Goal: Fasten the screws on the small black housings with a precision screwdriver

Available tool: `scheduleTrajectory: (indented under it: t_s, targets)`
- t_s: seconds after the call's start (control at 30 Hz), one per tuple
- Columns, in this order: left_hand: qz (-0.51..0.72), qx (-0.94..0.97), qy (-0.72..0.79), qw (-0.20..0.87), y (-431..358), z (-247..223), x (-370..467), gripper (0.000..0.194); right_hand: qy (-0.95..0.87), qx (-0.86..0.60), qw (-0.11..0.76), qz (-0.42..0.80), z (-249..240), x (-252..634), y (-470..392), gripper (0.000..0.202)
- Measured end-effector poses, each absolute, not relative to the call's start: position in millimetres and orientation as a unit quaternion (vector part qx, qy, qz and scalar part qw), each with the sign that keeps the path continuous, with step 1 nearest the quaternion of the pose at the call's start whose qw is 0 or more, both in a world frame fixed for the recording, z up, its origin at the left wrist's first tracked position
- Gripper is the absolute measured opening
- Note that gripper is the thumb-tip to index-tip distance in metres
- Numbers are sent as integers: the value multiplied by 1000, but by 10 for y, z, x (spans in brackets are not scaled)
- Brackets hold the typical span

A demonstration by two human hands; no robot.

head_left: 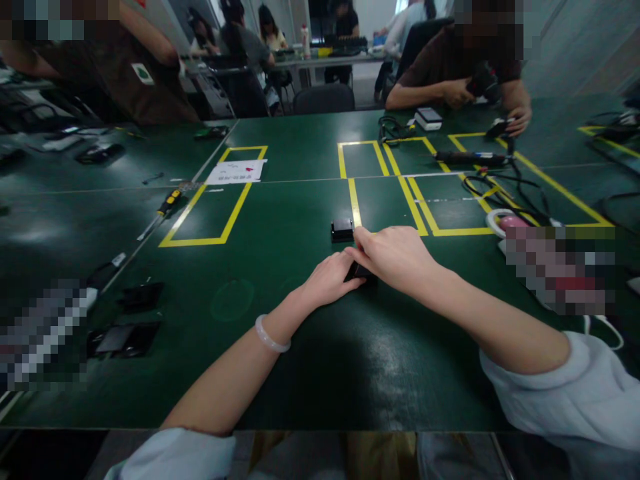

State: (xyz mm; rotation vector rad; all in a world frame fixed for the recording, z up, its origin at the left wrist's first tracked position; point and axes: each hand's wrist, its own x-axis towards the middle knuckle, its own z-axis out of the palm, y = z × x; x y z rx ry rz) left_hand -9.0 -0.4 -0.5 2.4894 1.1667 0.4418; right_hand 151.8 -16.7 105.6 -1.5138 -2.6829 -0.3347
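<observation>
My left hand (330, 277) holds a small black part (363, 271) low over the green table, its thumb along the near side. Bent over the same part from the right is my right hand (397, 250), its fingers closed in a pinch; what lies between those fingertips is hidden. Most of the black part is covered by both hands, so its kind cannot be made out. Just beyond my fingers a small black box-like piece (343, 230) with a shiny top sits on the table.
Yellow tape (200, 241) marks rectangles on the green table (280, 220). At left lie a yellow-black screwdriver (171, 201), a paper label (237, 172) and flat black pieces (124, 339). Cables (525, 193) and a tape roll (499, 221) lie at right. A co-worker (460, 73) sits opposite.
</observation>
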Motion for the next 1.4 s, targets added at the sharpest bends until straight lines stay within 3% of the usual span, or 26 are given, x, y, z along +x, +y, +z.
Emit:
scheduleTrajectory:
  t_s: [0.27, 0.53, 0.77, 1.1, 1.3, 1.4]
  targets:
    - [174, 883, 388, 198, -5, -60, -107, 30, -921, -382, 34, -70, 987, 1506, -137, 29]
    - [220, 870, 386, 214, -16, -73, -100, 36, -949, -312, 45, 10, 1094, 1540, -190, 19]
    - [180, 876, 395, 211, -6, -21, -101, 30, -915, -397, 37, -52, 1038, 1584, -119, 33]
    - [185, 877, 397, 196, -1, -18, -80, 42, -923, -383, 21, 40, 1179, 1680, -218, 14]
    - [180, 876, 401, 199, -5, -11, -71, 28, -910, -411, 40, -41, 1083, 1661, -170, 32]
    - [173, 876, 405, 197, -1, -2, -71, 29, -899, -431, 41, -63, 1021, 1648, -139, 29]
